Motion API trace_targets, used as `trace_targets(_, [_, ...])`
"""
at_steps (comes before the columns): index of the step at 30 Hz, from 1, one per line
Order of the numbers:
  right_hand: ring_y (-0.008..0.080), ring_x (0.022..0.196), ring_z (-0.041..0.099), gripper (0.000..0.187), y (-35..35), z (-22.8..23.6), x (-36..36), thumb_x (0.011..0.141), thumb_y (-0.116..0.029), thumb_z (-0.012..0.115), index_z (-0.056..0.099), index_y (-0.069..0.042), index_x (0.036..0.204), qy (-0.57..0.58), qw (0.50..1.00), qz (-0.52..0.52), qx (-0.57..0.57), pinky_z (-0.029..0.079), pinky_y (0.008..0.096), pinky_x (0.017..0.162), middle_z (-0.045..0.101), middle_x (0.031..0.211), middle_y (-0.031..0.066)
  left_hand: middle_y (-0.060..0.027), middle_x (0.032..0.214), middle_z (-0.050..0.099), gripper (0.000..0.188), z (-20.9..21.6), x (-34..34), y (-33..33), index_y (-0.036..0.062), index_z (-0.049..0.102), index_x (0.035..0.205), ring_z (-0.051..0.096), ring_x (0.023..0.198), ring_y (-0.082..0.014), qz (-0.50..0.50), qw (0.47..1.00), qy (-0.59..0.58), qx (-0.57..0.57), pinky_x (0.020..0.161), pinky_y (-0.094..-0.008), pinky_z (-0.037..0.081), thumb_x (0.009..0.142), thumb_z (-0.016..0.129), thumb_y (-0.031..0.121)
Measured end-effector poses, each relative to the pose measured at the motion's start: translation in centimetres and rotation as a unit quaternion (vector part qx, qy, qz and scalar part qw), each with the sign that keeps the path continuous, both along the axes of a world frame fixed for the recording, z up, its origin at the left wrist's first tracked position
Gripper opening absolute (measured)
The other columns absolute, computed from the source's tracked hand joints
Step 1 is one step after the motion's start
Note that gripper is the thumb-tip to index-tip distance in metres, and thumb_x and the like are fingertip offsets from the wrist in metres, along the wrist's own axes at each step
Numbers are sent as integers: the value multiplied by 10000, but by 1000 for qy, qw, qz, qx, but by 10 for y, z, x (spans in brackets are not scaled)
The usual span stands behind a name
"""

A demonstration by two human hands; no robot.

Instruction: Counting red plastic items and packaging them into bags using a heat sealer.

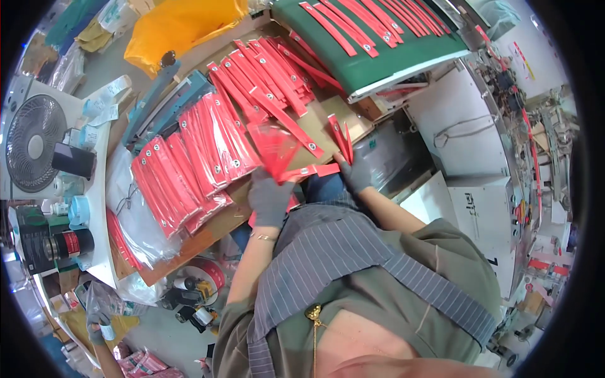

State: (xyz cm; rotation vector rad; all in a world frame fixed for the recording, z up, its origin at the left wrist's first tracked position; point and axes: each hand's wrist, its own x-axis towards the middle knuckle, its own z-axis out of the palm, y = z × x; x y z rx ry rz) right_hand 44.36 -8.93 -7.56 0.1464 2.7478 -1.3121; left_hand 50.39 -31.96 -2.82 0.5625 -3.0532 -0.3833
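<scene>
Both my hands wear grey gloves and are in front of my apron at the table's near edge. My left hand (268, 200) is closed around a red, glossy plastic-wrapped packet (275, 146), which is blurred and fans upward. My right hand (357, 174) pinches slim red strips (341, 140) that stand up in a narrow V. Another red strip (309, 171) lies crosswise between the two hands, touching or close to both; which one holds it I cannot tell. Beyond them, a loose red strip (290, 126) slants across the heap of strips (258, 72).
Bundles of wrapped red strips (189, 167) cover the left of the cardboard-topped table (189, 252). More strips lie on a green-topped surface (378, 60) at the back right. A fan (36, 142) and tape rolls stand left. Another person's gloved hand (96, 324) shows at lower left.
</scene>
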Motion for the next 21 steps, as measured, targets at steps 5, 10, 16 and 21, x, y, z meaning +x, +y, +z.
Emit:
trace_targets(5, [410, 854, 574, 530, 7, 5, 13, 808, -509, 582, 518, -39, 1045, 115, 982, 134, 68, 471, 454, 742, 571, 970, 226, -188, 951, 592, 489, -31, -3, 17, -18, 495, 1072, 609, 773, -399, -78, 981, 141, 108, 680, -443, 500, 693, 678, 229])
trace_targets(10, [380, 839, 559, 325, 34, 30, 36, 770, -308, 631, 547, -69, 973, 162, 918, 307, 191, 466, 445, 718, 545, 966, 173, -195, 857, 630, 427, -37, 8, -3, -75, 478, 1078, 619, 815, -356, 4, 927, 210, 311, 751, -416, 495, 720, 627, 104])
trace_targets(16, [370, 844, 574, 235, -21, 66, 7, 771, -187, 571, 558, -57, 966, 174, 970, 166, 27, 470, 426, 689, 562, 925, 173, -88, 890, 599, 197, 4, 31, -11, -45, 529, 1001, 617, 734, -176, 137, 747, 278, 588, 603, -286, 497, 823, 578, 22])
trace_targets(21, [376, 854, 591, 260, -90, 47, -50, 751, -230, 582, 570, -50, 937, 107, 954, 228, 162, 478, 426, 739, 608, 938, 188, -87, 894, 601, 210, 15, 24, -23, -21, 545, 1022, 601, 761, -165, 194, 673, 229, 677, 621, -289, 493, 829, 592, 44])
